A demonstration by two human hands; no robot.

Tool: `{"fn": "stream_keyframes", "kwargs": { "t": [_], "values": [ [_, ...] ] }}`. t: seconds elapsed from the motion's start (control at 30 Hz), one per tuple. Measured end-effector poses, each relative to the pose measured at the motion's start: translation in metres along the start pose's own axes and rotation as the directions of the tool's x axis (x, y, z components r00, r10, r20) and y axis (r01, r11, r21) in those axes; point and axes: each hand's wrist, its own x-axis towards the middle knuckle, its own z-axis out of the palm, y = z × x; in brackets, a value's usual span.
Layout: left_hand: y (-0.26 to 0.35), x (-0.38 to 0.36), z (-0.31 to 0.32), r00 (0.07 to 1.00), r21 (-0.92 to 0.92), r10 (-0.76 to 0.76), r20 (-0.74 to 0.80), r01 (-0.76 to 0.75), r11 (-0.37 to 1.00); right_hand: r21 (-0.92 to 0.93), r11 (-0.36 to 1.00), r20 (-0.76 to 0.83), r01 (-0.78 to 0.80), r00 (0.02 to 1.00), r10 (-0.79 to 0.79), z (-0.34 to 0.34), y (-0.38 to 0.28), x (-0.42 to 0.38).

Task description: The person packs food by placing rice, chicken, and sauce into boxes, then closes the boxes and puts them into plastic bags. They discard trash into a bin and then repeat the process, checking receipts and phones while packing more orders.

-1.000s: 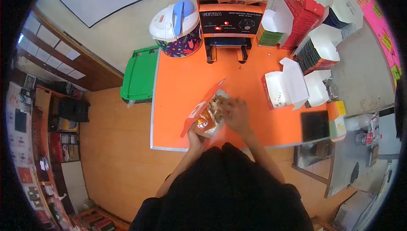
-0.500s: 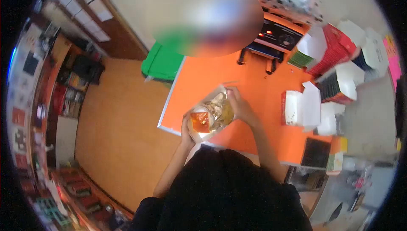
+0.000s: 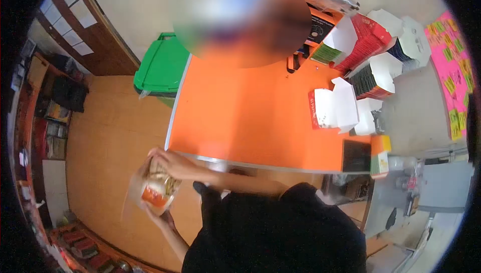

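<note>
An open takeaway food box (image 3: pixel 138 188) is between my hands, over the floor just left of the table's front corner. In it lie pale chunky food pieces (image 3: pixel 159 172), a whitish round item (image 3: pixel 156 187) and an orange-red piece, perhaps a sauce packet (image 3: pixel 154 198). My right hand (image 3: pixel 173 164) reaches across my body and grips the box's far side. From below, my left hand (image 3: pixel 161 218) holds the near end. Motion blurs the box's left side, where a pale, see-through edge shows.
An orange table (image 3: pixel 240 122) stands ahead, with a green lidded bin (image 3: pixel 163 67) at its left. Open white cartons (image 3: pixel 335 105) and stacked red boxes (image 3: pixel 363 42) sit on the right. A dark flat pad (image 3: pixel 356 155) lies at the front right corner.
Both hands have carried the food box left, off the table top and over the floor. My right arm now crosses in front of my body. The camera view has shifted too.
</note>
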Motion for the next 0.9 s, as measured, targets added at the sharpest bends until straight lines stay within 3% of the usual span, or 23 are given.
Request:
{"fn": "stream_keyframes", "kwargs": {
  "t": [0.03,0.13,0.17,0.27,0.33,0.37,0.4,0.47,0.53,0.57,0.67,0.73,0.77,0.8,0.87,0.9],
  "values": [
    [0.007,0.006,-0.021,1.000,-0.044,0.007,-0.031,-0.009,0.999,-0.090,0.996,0.026,-0.019,0.999,0.021,0.017,-0.012,0.000],
    [0.039,0.015,-0.064,0.987,-0.091,0.069,-0.145,-0.083,0.992,-0.053,0.999,0.125,-0.009,0.992,0.016,0.085,-0.006,0.023],
    [0.055,0.015,-0.078,0.978,-0.090,0.096,-0.188,-0.115,0.989,-0.122,0.970,0.112,0.209,0.974,-0.196,0.108,-0.001,0.034],
    [0.108,0.023,-0.109,0.980,-0.053,0.036,-0.195,-0.048,0.997,-0.328,0.841,0.113,0.430,0.902,-0.417,0.171,0.012,0.059],
    [0.092,0.070,-0.206,0.974,-0.013,0.229,-0.008,-0.229,0.973,0.071,0.991,0.240,0.110,0.963,-0.124,0.201,0.010,0.079],
    [0.129,0.060,-0.195,0.937,0.243,0.349,-0.024,-0.333,0.911,0.247,0.962,0.098,0.119,0.984,-0.147,0.239,0.022,0.092],
    [0.161,0.060,-0.165,0.898,0.484,0.440,-0.021,-0.376,0.790,0.334,0.942,0.172,0.041,0.980,-0.104,0.250,0.016,0.098],
    [0.183,0.059,-0.177,0.932,0.117,0.360,-0.047,-0.352,0.929,0.470,0.871,0.315,-0.142,0.949,-0.015,0.268,0.003,0.111],
    [0.181,0.081,-0.215,0.953,0.023,0.296,-0.061,-0.295,0.955,0.210,0.974,0.225,0.085,0.965,-0.133,0.279,-0.035,0.118],
    [0.180,0.087,-0.235,0.965,-0.028,0.255,-0.053,-0.257,0.966,0.159,0.981,0.236,0.111,0.961,-0.147,0.293,-0.042,0.124],
    [0.202,0.065,-0.261,0.934,-0.062,0.042,-0.356,-0.068,0.996,0.180,0.978,0.298,-0.104,0.954,0.046,0.345,-0.087,0.108],
    [0.193,0.079,-0.284,0.959,-0.143,0.073,-0.273,-0.116,0.983,0.217,0.968,0.273,-0.128,0.960,0.066,0.363,-0.041,0.124],
    [0.181,0.112,-0.318,0.966,-0.120,0.067,-0.249,-0.100,0.988,-0.108,0.994,0.320,-0.015,0.946,0.049,0.377,-0.034,0.143],
    [0.175,0.141,-0.349,0.967,-0.097,0.072,-0.244,-0.098,0.990,-0.400,0.905,0.385,0.142,0.923,0.025,0.393,-0.029,0.160],
    [0.220,0.172,-0.381,0.953,-0.127,0.136,-0.270,-0.175,0.976,-0.332,0.935,0.333,0.125,0.943,-0.008,0.443,-0.068,0.192],
    [0.248,0.190,-0.400,0.942,-0.141,0.168,-0.290,-0.216,0.966,-0.137,0.987,0.337,0.089,0.941,-0.038,0.470,-0.033,0.219]
  ]
}}
